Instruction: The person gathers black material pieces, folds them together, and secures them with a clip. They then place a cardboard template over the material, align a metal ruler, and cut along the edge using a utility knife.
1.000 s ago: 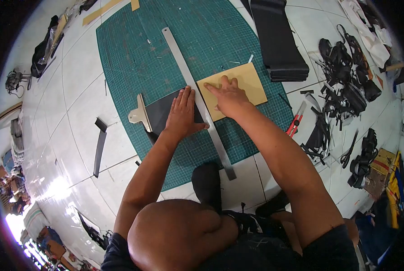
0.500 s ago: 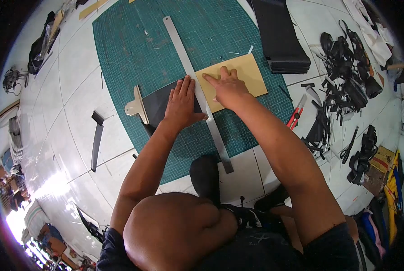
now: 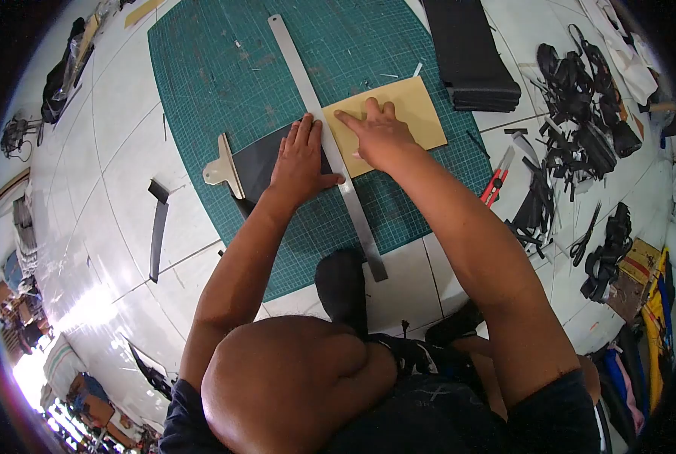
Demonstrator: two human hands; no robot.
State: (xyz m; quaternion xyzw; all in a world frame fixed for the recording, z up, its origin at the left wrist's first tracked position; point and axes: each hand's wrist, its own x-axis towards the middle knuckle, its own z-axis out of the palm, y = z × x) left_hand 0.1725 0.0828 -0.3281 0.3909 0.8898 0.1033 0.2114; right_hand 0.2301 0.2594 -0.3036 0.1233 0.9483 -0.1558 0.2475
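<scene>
A long steel ruler (image 3: pixel 300 69) lies slantwise across the green cutting mat (image 3: pixel 202 83). To its left is a dark sheet (image 3: pixel 256 163) with a metal bulldog clip (image 3: pixel 223 166) on its outer edge. My left hand (image 3: pixel 298 160) lies spread on the dark sheet, fingertips at the ruler's edge and thumb touching the ruler. A yellow-tan rectangular board (image 3: pixel 421 113) sits against the ruler's right side. My right hand (image 3: pixel 383 138) presses on this board with its fingers apart, the index finger pointing toward the ruler.
A folded black material stack (image 3: pixel 478 68) lies at the upper right. Beside the mat is a red cutter (image 3: pixel 497 181). Black scraps and straps (image 3: pixel 580 113) are heaped further right, with scissors (image 3: pixel 584 236) below. A dark strip (image 3: pixel 158 234) lies on the left floor tiles.
The whole view has shifted slightly, so the mat and items appear a little higher. Both hands keep nearly the same place on the sheet and board.
</scene>
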